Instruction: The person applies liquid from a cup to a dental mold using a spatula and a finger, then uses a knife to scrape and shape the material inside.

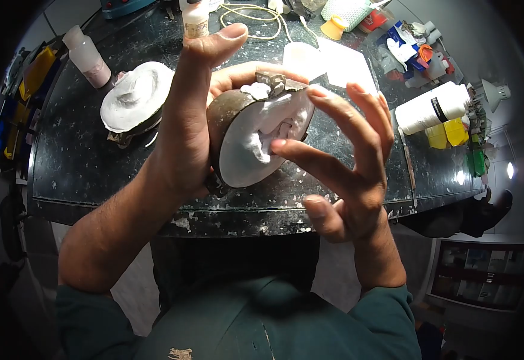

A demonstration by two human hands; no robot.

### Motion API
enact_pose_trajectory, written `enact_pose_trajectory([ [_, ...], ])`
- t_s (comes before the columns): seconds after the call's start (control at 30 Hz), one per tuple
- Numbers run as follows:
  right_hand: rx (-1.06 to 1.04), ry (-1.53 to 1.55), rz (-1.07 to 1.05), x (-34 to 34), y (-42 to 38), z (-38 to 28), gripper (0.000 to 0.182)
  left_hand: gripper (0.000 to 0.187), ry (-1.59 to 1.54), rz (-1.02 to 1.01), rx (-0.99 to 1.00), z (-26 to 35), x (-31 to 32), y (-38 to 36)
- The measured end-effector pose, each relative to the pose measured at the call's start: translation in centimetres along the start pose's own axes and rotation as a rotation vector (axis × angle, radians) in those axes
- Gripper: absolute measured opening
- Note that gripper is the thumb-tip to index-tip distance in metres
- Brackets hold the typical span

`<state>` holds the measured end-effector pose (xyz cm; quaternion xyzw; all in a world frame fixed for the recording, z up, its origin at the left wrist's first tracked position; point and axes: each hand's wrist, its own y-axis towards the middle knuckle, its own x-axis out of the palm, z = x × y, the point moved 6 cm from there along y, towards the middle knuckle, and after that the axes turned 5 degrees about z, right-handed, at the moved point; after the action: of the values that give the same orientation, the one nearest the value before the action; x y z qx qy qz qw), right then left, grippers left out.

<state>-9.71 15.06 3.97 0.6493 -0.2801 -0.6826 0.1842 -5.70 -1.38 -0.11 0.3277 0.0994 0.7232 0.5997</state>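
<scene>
A rounded metal flask half (238,153) filled with smooth white plaster is tilted up above the dark bench. My left hand (187,126) holds it from the left and behind, thumb raised and fingers wrapped round its far side. The index fingertip of my right hand (352,162) touches the hollow in the middle of the plaster, where some pinkish material shows. The other right fingers are spread, one near the flask's upper right rim. On the bench to the left lies a second flask half with white plaster (136,96).
A plastic bottle with pink contents (86,57) stands at the left, and a small bottle (196,21) behind my left thumb. A white sheet (349,66) lies at the back. A large white bottle (433,108) lies at the right near a thin tool (409,165).
</scene>
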Motion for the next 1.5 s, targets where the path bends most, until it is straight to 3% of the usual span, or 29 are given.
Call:
enact_pose_trajectory([
  [0.07,0.003,0.043,0.021,-0.1,0.3,0.2,0.058,0.054,0.345,-0.093,0.248,0.1,-0.2,-0.4],
  [0.27,-0.037,0.071,0.049,-0.3,0.1,0.5,0.062,0.056,0.113,-0.044,0.125,-0.4,-0.4,-0.2],
  [0.4,0.031,0.08,0.063,-0.8,-0.3,1.1,0.066,0.049,0.288,-0.105,0.231,-0.1,0.0,-0.3],
  [0.6,0.021,0.017,-0.013,0.0,-0.5,0.2,0.066,0.047,0.257,-0.04,0.173,0.0,0.1,-0.3],
  [0.67,0.023,0.041,-0.025,0.0,-0.4,0.3,0.068,0.072,0.023,0.125,-0.191,-0.8,0.0,-0.1],
  [0.7,0.024,0.063,-0.048,0.1,-0.5,0.2,0.069,0.072,0.023,0.125,-0.191,-0.7,0.1,-0.1],
  [0.77,0.026,0.086,-0.072,0.2,-0.6,0.2,0.069,0.095,0.185,0.139,-0.227,-0.7,0.1,-0.1],
  [0.97,-0.019,-0.074,-0.095,0.5,-1.1,-0.1,0.067,0.095,-0.219,0.102,-0.319,-0.2,0.8,-0.4],
  [1.1,0.0,-0.116,-0.099,0.7,-1.2,-0.2,0.063,0.097,0.107,0.181,-0.287,-0.9,0.1,-0.1],
  [1.17,0.002,-0.122,-0.103,0.7,-1.2,-0.2,0.061,0.075,0.047,0.124,-0.24,-0.7,0.1,-0.2],
  [1.2,-0.005,-0.132,-0.1,0.7,-1.2,-0.3,0.057,0.075,0.046,0.124,-0.241,-1.4,-0.4,-0.3],
  [1.27,-0.01,-0.14,-0.099,0.8,-1.2,-0.3,0.054,0.047,0.269,-0.024,0.201,-0.7,-0.7,-0.4],
  [1.33,-0.022,-0.122,-0.076,0.9,-1.2,-0.3,0.043,0.041,0.337,-0.064,0.199,-0.3,-0.6,-0.2],
  [1.5,-0.03,-0.076,-0.052,1.3,-1.5,0.1,0.037,0.039,0.556,-0.139,0.236,-0.5,-0.5,-0.5],
])
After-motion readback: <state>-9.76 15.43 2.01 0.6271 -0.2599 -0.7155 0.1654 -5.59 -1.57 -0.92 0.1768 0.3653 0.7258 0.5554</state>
